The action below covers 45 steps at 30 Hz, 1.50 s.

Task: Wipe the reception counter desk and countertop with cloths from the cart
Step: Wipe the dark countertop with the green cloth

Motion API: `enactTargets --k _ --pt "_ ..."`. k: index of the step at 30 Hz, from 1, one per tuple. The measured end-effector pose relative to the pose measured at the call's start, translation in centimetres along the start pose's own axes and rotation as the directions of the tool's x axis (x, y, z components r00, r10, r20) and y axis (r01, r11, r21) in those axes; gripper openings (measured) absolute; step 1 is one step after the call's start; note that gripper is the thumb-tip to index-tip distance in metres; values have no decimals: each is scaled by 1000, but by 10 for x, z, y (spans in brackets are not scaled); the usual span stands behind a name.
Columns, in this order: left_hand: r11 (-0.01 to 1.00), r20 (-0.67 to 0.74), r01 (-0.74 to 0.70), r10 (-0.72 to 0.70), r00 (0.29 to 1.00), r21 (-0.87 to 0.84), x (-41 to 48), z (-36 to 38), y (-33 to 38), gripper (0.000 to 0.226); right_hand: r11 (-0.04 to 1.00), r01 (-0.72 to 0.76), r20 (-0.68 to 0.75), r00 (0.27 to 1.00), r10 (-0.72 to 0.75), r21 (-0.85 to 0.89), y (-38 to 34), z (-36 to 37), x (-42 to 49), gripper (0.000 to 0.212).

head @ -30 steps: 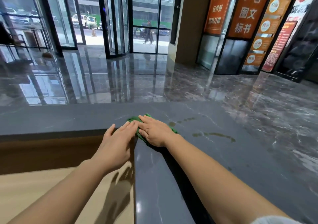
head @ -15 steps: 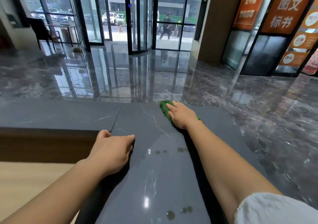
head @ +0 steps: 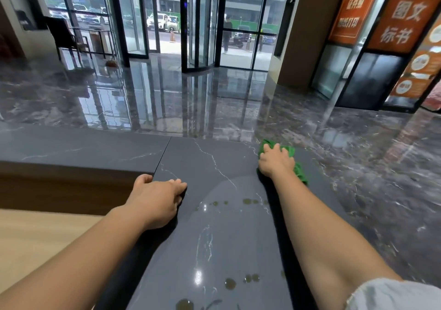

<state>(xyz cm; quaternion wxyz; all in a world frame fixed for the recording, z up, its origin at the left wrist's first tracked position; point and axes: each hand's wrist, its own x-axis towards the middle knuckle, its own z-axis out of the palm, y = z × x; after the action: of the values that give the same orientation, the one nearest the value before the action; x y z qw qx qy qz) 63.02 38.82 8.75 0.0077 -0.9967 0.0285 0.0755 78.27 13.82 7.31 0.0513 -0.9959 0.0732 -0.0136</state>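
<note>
Your right hand (head: 276,163) is out at the far side of the dark grey countertop (head: 214,238), close to its far edge. Its fingers are bent down onto the green cloth (head: 299,170) and hold it pressed against the stone. The cloth is bunched up: part of it shows past your fingertips, and the rest trails out to the right of your wrist. A white sleeve (head: 393,295) covers your right upper arm at the bottom corner of the view.

Your left hand (head: 155,202) sits on the near left edge of the same slab, well apart from the cloth. Its thumb lies toward the inner edge and its fingers are bent on top. From this angle I cannot tell whether it grips the edge or only rests there.

Between your arms there are brownish wet spots (head: 248,201) on the stone, with another group of them nearer to you. To your left, below the slab, lies the pale wooden desk surface (head: 35,238). Beyond the counter there is a glossy marble floor (head: 214,100), a revolving glass door (head: 200,23) and orange signs (head: 353,7) on the right
</note>
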Motion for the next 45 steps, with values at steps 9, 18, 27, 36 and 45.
enactTargets --k 9,18,27,36,45 --pt "998 33 24 -26 999 57 0 -1 9 46 925 380 52 923 -380 13 -114 17 -84 51" --pt "988 74 81 -91 993 129 11 2 18 41 947 320 -26 947 -321 -21 17 5 -50 43" --pt "996 87 70 -75 993 59 6 -1 19 42 999 2 2 1000 -2 -53 90 -6 -52 49" --pt "984 1 44 -44 999 -170 -21 3 9 45 996 20 4 1000 -21 83 -50 10 -118 57" --pt "995 -39 29 -33 999 -100 -36 -11 21 45 909 416 -12 909 -416 -25 -75 11 -151 48"
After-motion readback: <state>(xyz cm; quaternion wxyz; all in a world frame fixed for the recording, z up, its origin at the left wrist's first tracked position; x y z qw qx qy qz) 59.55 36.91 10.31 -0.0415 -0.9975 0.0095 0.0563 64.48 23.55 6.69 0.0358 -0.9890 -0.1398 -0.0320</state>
